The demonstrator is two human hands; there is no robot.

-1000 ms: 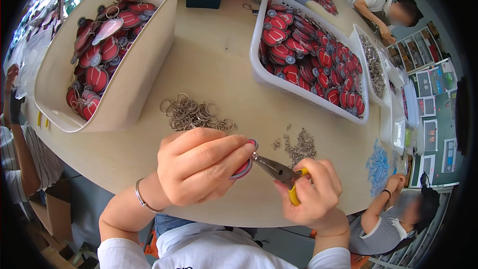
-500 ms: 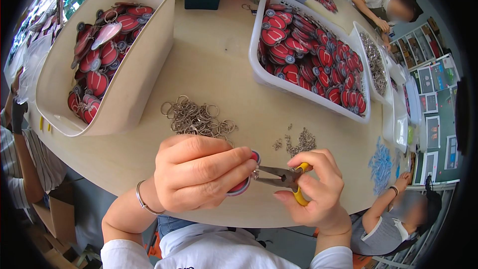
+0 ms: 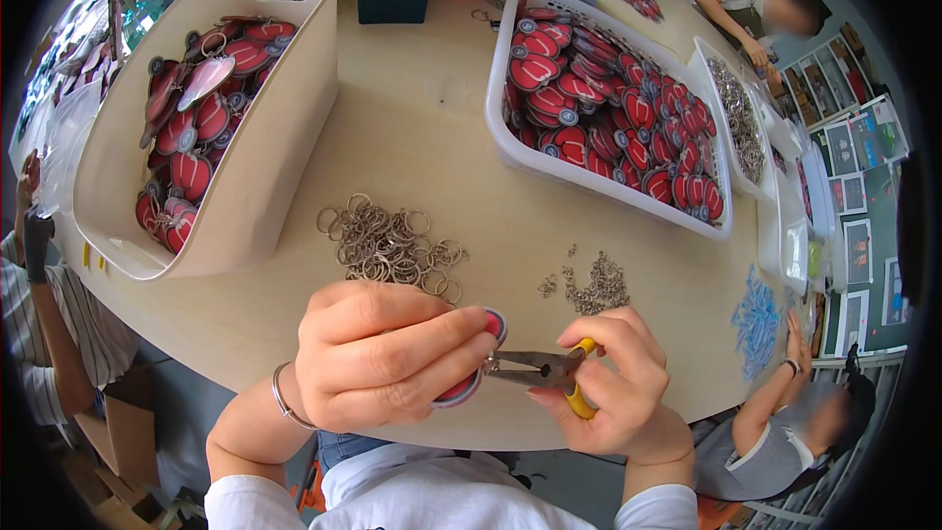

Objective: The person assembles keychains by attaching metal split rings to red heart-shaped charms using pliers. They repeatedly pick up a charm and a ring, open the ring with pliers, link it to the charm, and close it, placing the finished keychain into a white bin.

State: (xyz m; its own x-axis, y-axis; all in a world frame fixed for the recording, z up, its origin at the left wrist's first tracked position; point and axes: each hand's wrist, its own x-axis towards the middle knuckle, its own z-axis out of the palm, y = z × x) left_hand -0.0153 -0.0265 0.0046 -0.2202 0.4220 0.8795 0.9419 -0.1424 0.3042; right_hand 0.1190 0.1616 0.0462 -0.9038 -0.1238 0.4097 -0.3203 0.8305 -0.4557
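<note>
My left hand (image 3: 383, 353) pinches a red key charm (image 3: 459, 391) with a dark rim; my fingers cover most of it. In my right hand (image 3: 623, 383) are pliers (image 3: 579, 373) with yellow handles, and their jaws meet a small metal link at the charm's edge. Just beyond my left hand lies a pile of metal key rings (image 3: 388, 240). Past the pliers, a smaller heap of short chain links (image 3: 601, 285) rests on the table.
A tall cream bin (image 3: 304, 118) of red charms stands at the left, a white basket (image 3: 608, 198) of more charms at the right. Blue strips (image 3: 756, 319) lie by the right edge. Co-workers sit around the table (image 3: 412, 128); one (image 3: 785, 422) is close on my right.
Both hands have come slightly nearer to me and a little left, with the charm and pliers. The plier jaws look more closed, near the link. The co-worker at right has raised their hands.
</note>
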